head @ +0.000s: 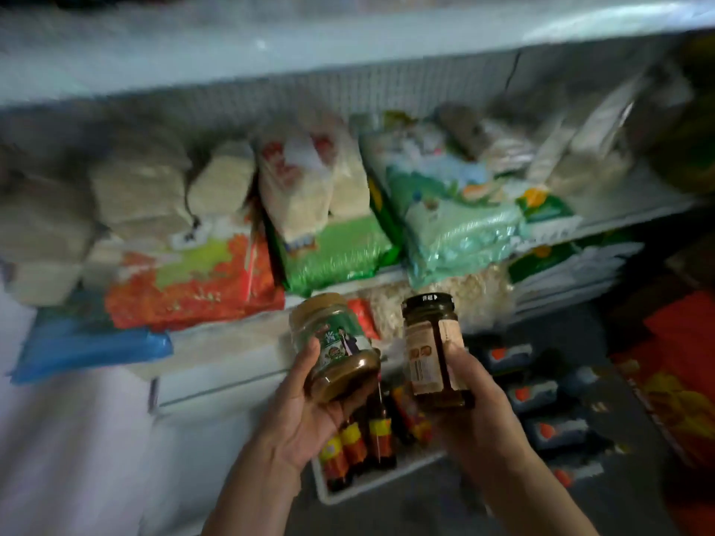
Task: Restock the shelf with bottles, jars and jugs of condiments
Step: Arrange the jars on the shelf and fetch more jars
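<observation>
1. The left hand (305, 415) holds a jar with a green label (336, 348), its grip closed round the lower half: the thumb lies across the label and the fingers curl under the base.
2. This jar is tilted, lid end up and away to the left, base toward the camera. It is clear-walled and filled with a brownish-tan paste; the lid looks tan or gold. The green label carries small cartoon-like figures and white writing, too blurred to read.
3. The right hand (478, 412) holds a dark jar with a black lid (433, 350), grip closed round its lower part, thumb on the front beside the label.
4. This jar stands nearly upright. Its contents are dark olive-brown; the black lid has small white characters on its rim. A tan paper label wraps the body, with a barcode on the left panel and a gap showing the dark contents.
5. The two jars are just beside each other, not touching, held in front of a shelf (216, 365).
6. The shelf carries bags of grain (332, 245) in green, red and pale wrapping.
7. Below the hands stand small dark bottles with red and yellow labels (360, 446) in a white tray (348, 493).
</observation>
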`<state>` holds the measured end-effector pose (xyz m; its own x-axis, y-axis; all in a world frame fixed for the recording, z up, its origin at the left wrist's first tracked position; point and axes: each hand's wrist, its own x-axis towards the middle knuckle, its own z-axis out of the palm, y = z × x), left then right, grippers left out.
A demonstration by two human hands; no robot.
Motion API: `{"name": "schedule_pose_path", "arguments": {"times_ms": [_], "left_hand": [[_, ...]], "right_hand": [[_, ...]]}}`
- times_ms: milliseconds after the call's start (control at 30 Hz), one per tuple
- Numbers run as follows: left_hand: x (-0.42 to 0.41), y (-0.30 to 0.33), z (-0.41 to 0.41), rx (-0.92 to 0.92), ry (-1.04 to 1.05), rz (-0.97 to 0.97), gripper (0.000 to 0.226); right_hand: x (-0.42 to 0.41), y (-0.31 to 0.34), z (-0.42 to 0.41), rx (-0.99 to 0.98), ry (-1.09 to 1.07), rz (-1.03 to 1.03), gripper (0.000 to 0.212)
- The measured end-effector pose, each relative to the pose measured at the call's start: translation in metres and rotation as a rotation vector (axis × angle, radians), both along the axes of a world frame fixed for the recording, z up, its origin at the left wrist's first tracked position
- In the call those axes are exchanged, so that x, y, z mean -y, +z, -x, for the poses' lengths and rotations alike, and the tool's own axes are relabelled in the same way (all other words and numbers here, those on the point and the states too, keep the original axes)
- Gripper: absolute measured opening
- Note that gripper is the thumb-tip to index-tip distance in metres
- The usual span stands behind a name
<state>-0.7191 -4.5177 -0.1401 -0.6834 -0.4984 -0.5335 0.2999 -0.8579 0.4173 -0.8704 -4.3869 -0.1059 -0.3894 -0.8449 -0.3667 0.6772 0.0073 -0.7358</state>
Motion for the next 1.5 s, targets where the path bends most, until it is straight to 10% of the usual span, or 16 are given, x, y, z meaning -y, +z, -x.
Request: {"name": "schedule_pose_path", "arguments": {"times_ms": [400, 533, 700, 900, 1100, 1500], "left_hand": [[0.076, 0.255, 0.034, -0.176, 0.086, 0.357, 0.121], [0.094, 0.274, 0.069, -0.186, 0.084, 0.391, 0.117], [0.128, 0.291, 0.113, -0.102, 0.178, 0.446, 0.114], [0.161, 0.309, 0.141, -0.014, 0.340, 0.488, 0.105], [0.183, 0.313, 0.138, 0.029, 0.414, 0.482, 0.059], [0.267, 0.312, 0.106, 0.045, 0.334, 0.556, 0.053]], "right_hand": [[0.052, 0.213, 0.028, 0.177, -0.181, 0.348, 0.037], [0.079, 0.226, 0.069, 0.094, -0.079, 0.377, 0.040], [0.135, 0.238, 0.143, -0.134, 0.075, 0.367, 0.093], [0.215, 0.254, 0.204, -0.248, 0.090, 0.321, 0.062], [0.280, 0.256, 0.199, -0.451, 0.060, 0.248, 0.076], [0.346, 0.233, 0.185, -0.957, -0.083, 0.022, 0.074]]}}
